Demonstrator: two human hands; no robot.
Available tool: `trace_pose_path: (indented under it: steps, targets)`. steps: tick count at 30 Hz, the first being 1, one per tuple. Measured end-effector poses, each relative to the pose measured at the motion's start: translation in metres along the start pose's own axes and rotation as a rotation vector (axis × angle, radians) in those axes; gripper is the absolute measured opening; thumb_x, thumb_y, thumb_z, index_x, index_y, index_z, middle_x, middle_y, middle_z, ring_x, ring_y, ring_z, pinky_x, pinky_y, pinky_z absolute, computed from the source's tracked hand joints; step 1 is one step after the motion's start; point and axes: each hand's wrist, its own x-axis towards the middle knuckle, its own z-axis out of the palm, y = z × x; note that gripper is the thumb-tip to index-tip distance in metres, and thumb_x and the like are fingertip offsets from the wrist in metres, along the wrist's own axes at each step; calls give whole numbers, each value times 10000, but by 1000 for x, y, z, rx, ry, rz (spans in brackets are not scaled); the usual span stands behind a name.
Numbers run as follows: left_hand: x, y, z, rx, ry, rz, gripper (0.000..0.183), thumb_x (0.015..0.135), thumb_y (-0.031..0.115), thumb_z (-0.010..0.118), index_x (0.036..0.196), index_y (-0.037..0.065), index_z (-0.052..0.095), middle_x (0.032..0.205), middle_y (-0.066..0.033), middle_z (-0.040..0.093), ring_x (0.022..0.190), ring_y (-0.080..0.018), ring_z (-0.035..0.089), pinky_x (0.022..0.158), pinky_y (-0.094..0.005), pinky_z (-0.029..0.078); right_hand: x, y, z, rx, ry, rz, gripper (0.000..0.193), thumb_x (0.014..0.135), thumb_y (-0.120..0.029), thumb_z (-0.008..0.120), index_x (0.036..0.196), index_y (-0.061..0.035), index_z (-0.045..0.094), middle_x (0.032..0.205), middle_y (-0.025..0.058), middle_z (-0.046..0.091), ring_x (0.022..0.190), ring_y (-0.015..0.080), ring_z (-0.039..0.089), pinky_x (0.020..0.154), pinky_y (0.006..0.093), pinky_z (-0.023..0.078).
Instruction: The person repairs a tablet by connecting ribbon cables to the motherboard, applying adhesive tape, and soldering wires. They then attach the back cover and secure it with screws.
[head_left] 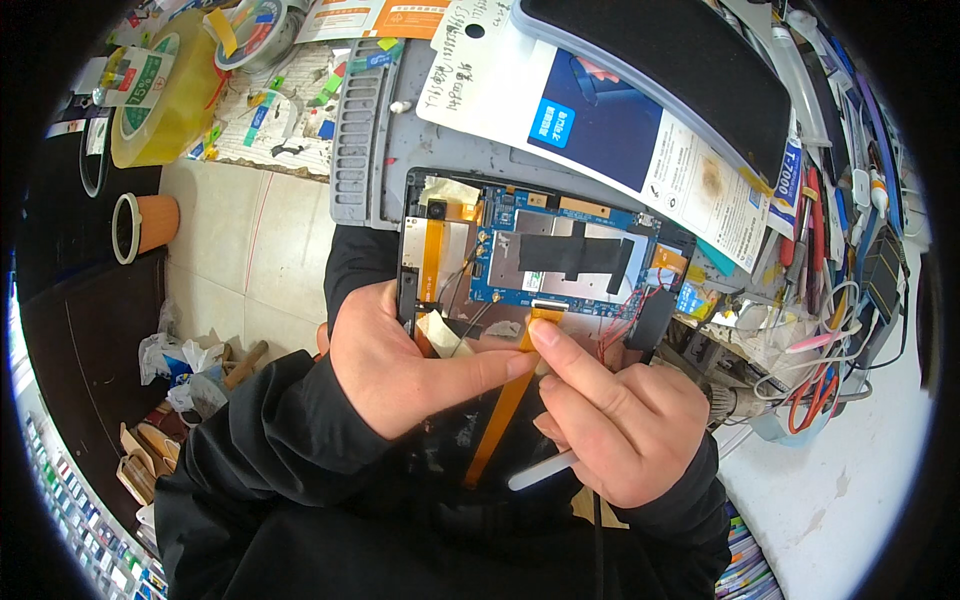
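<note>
An opened tablet (650,225), its blue circuit board (510,215) bared, lies in front of me, tilted slightly. An orange ribbon cable (500,420) runs from a connector at the board's lower edge down toward my lap. My left hand (385,345) grips the tablet's left side, its thumb lying across the cable. The index fingertip of my right hand (630,420) presses the cable just below the connector. A flat, pale, round-ended tool (542,470) sticks out beneath my right hand's curled fingers; the rest of it is hidden. Thin red wires (630,320) run at the board's right.
Beyond the tablet, a phone-like dark panel (670,70) lies over a printed card package (600,150) on a grey tray (365,130). Tangled cables (840,330) and red-handled tools (812,225) crowd the right. Tape rolls (160,95) stand at left, above a small orange-brown bin (150,228).
</note>
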Motion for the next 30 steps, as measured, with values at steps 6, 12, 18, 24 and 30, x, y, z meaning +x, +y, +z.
trace_pose_path:
  steps: [6, 12, 18, 24, 30]
  targets:
    - [0, -1, 0, 1, -6, 13, 392, 820, -5, 849, 1179, -28, 693, 1049, -93, 767, 924, -125, 716, 863, -285, 582, 0, -1, -5, 5, -14, 22, 206, 857, -142, 777, 1008, -15, 719, 1302, 168, 706, 596, 145, 593, 533, 246, 467]
    - [-1, -1, 0, -2, 11, -36, 389, 820, -6, 848, 1177, -28, 696, 1049, -94, 766, 915, -130, 714, 868, -294, 580, 2, 1, -3, -34, 7, 62, 196, 860, -136, 777, 1003, -13, 722, 1319, 186, 695, 585, 150, 619, 525, 235, 471]
    - [0, -1, -1, 42, 7, -14, 399, 812, -11, 850, 1180, -29, 697, 1044, -96, 765, 914, -129, 714, 866, -297, 582, 4, 2, -3, -56, 12, 29, 156, 849, -115, 768, 964, -19, 726, 1297, 182, 709, 568, 133, 592, 516, 219, 451]
    - [-1, 1, 1, -16, 27, -19, 390, 811, -12, 850, 1170, -33, 699, 1039, -92, 765, 913, -128, 715, 858, -298, 585, 10, -2, -9, -243, -59, -59, 140, 848, -108, 751, 970, -39, 738, 1236, 159, 743, 525, 98, 487, 491, 211, 392]
    - [0, 1, 1, -18, 18, -56, 339, 853, 66, 840, 1153, -26, 712, 1039, -95, 767, 913, -140, 722, 861, -278, 577, 16, -4, -17, -337, -102, -124, 97, 878, -80, 710, 963, -47, 741, 1190, 157, 761, 518, 80, 441, 477, 203, 317]
